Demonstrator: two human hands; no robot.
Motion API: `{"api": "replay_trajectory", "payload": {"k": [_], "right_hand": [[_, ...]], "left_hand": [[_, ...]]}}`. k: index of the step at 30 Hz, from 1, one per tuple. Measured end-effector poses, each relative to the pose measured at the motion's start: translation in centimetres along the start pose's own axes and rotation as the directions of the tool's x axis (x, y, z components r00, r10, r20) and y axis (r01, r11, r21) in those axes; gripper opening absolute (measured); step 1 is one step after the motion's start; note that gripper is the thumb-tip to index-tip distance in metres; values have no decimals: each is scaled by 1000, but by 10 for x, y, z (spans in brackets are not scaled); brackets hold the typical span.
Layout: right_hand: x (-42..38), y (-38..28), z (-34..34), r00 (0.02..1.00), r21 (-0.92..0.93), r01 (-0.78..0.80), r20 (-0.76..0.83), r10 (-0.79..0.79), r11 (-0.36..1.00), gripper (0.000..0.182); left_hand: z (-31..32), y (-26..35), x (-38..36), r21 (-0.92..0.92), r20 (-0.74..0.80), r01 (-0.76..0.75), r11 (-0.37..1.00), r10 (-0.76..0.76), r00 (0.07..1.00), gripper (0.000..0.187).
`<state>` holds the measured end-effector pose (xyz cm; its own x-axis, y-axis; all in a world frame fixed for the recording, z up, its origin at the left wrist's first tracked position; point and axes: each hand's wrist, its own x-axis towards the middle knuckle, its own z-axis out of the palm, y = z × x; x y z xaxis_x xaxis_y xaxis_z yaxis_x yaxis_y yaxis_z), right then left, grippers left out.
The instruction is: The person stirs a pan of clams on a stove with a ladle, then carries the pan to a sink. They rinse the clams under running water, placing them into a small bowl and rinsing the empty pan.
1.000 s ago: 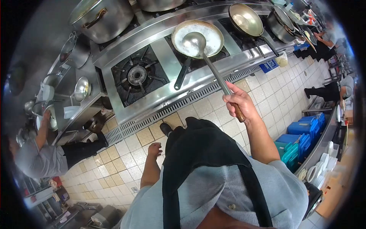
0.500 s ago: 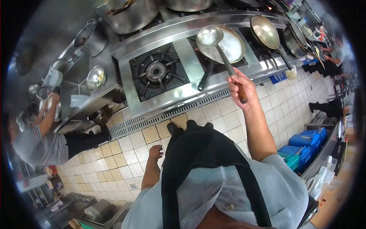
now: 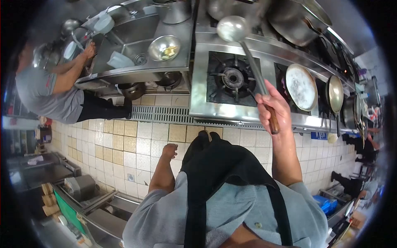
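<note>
My right hand (image 3: pixel 276 105) is closed around the wooden end of a long-handled ladle (image 3: pixel 252 62). The ladle's wide steel bowl hangs over the back of the stove, behind the left burner (image 3: pixel 233 77), with something pale in it. To the right of that burner sits a frying pan (image 3: pixel 301 87) holding white, frothy liquid; the ladle is apart from it. My left hand (image 3: pixel 169 151) hangs low over the floor at my side, fingers loosely curled but apart, with nothing visible in it.
A second pan (image 3: pixel 334 94) stands farther right on the stove (image 3: pixel 223 110), with large pots (image 3: pixel 295 20) behind. Left is a sink counter (image 3: pixel 136 73) with a steel bowl (image 3: pixel 164 47) of food pieces. A co-worker (image 3: pixel 51 91) works there. Other people stand far right.
My view has swung left toward the sink. The ladle has moved from over the frothy pan to behind the left burner. My left hand stays low at my side.
</note>
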<state>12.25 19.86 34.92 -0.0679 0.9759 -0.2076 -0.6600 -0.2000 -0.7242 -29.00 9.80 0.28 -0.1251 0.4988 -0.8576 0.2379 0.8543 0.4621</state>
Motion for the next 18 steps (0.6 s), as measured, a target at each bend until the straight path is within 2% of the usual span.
{"api": "replay_trajectory", "payload": {"k": [3,5,7,8,9,10,11,14,16,18], "right_hand": [[47,25,40,988,-109,-59,136,73,992,67],[75,40,69,967,-195,-85,222,128,977,71],[105,63,85,960,-423,-77,213,182,903,71],[113,73,97,955,-524,-60,217,201,850,70],[119,82,103,954,-523,-60,221,203,850,70],[124,92,107,958,-655,34,236,162,755,70],[127,97,108,959,-765,123,255,121,632,70],[120,98,97,960,-807,135,250,125,575,71],[107,93,81,973,-818,64,179,148,572,71],[87,80,65,976,-753,51,175,126,656,72]], "left_hand": [[-16,-11,0,-89,-40,-14,996,11,999,34],[-27,-44,17,-146,-57,-13,989,5,998,33],[-39,-105,59,25,9,-281,959,281,960,31],[-38,-98,41,22,4,-278,960,278,961,31],[-33,-84,9,-57,-36,-83,995,81,996,31],[-29,-68,-14,-141,-56,112,984,-121,991,31],[-26,-71,-17,-148,-55,139,979,-148,987,31],[-21,-93,-16,-175,-1,225,958,-229,973,32],[-15,-89,-24,-134,13,234,963,-235,972,34],[-16,-85,-21,-70,24,217,974,-216,976,35]]}}
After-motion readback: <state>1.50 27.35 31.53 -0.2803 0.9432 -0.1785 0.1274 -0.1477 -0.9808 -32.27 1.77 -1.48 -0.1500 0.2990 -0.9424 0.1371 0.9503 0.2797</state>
